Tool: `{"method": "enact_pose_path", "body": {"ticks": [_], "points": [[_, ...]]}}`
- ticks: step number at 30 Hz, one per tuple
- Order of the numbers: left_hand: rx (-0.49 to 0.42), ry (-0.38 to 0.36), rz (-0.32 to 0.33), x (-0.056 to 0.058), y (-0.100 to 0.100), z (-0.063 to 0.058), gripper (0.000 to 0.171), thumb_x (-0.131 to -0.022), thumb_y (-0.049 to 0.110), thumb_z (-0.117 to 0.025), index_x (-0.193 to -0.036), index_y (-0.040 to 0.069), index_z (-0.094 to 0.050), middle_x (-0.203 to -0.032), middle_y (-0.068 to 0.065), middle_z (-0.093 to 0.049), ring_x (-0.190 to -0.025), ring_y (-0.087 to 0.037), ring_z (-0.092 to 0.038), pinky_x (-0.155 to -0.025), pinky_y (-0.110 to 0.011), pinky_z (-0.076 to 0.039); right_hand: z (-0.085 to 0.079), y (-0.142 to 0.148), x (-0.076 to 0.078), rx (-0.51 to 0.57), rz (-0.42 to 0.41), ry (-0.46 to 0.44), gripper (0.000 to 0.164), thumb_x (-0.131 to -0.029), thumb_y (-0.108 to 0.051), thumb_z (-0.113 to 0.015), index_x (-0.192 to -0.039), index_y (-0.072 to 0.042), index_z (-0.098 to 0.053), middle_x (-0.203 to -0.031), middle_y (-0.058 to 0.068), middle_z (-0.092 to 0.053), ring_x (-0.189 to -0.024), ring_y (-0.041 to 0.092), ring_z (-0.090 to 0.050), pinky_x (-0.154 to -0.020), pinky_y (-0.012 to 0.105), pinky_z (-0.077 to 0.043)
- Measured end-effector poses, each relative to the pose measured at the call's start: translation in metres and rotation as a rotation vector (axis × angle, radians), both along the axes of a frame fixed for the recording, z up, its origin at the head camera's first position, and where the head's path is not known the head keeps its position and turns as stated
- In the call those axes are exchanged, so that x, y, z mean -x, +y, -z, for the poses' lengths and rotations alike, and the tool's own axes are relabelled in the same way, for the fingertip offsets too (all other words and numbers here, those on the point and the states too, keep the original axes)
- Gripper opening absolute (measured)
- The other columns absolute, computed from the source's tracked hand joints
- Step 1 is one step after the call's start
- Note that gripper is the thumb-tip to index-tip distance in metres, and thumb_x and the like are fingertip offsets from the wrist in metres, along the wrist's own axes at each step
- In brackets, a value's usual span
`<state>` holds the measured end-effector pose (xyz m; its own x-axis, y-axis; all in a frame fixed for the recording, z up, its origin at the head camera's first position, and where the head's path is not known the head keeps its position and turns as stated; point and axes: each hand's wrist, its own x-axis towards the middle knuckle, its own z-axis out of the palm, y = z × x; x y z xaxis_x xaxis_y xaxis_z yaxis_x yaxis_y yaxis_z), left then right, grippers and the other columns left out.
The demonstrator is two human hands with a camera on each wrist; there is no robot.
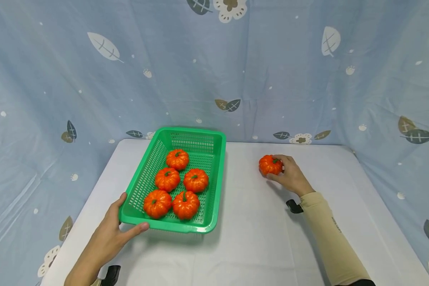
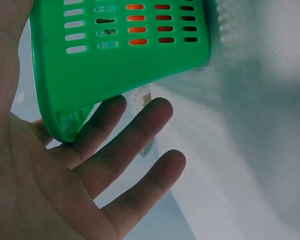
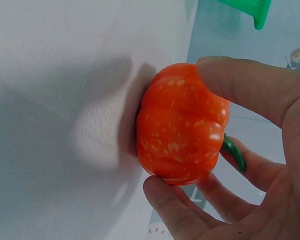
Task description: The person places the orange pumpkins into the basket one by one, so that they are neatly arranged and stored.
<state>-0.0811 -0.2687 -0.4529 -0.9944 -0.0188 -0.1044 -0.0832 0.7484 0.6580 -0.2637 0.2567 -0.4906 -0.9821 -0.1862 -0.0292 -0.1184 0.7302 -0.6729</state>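
At its near left corner, a green plastic basket (image 1: 219,186) sits between the thumb and fingers of my left hand (image 1: 109,234). From the left wrist view, the fingers (image 2: 140,130) spread beside the slotted basket wall (image 2: 90,75), the little ones off it. Several small orange toy pumpkins (image 1: 186,205) with green stems lie inside the basket. Right of it, my right hand (image 1: 289,174) holds another toy pumpkin (image 1: 269,165) by its sides. Close up in the right wrist view, thumb and fingers span this toy pumpkin (image 3: 182,125), its base right at the white cloth.
A white cloth covers the table (image 1: 250,238). Behind and at both sides hangs a blue curtain (image 1: 186,79) with leaf and flower prints, meeting the table's back edge. Black wrist straps show near both wrists.
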Motion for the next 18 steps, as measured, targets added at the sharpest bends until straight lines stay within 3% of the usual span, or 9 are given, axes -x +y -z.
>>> {"method": "enact_pose_path", "body": {"ticks": [18], "points": [[0.018, -0.024, -0.004, -0.0004, -0.0002, -0.0005, 0.122, -0.086, 0.058, -0.075, -0.163, 0.009, 0.005, -0.162, -0.032, -0.017, -0.138, -0.055, -0.036, -0.101, -0.072, -0.033, 0.0049, 0.0011, 0.0062, -0.003, 0.024, -0.023, 0.078, -0.088, -0.024, -0.082, -0.152, -0.010, -0.039, -0.149, 0.030, -0.034, -0.122, 0.047, -0.049, -0.101, 0.061, -0.046]]}}
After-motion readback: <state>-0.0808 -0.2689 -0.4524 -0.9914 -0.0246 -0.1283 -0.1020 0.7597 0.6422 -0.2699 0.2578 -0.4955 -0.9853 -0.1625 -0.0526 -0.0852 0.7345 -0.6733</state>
